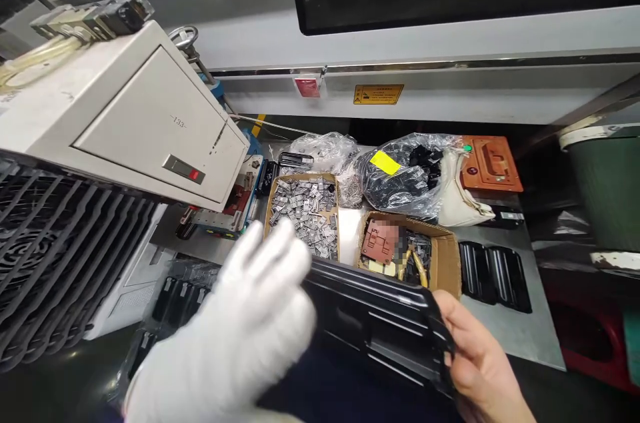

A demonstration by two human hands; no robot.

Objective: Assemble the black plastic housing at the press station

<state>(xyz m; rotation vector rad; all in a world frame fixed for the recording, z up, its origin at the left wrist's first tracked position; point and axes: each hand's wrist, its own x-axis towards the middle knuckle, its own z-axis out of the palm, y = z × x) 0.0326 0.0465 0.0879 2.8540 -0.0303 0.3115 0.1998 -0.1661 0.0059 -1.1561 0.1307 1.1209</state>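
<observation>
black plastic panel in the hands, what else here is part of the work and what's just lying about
In hand: black plastic panel, gripped by the bare right hand; gloved left hand raised beside it.

Lying about: box of small metal parts, cardboard box, bagged black parts, orange fixture.

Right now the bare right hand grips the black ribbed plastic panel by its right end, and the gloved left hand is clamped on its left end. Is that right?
Not quite. In the head view the right hand does grip the black ribbed plastic panel at its right end, but the white-gloved left hand is open with fingers spread in front of the panel's left end, not clamped on it.
</observation>
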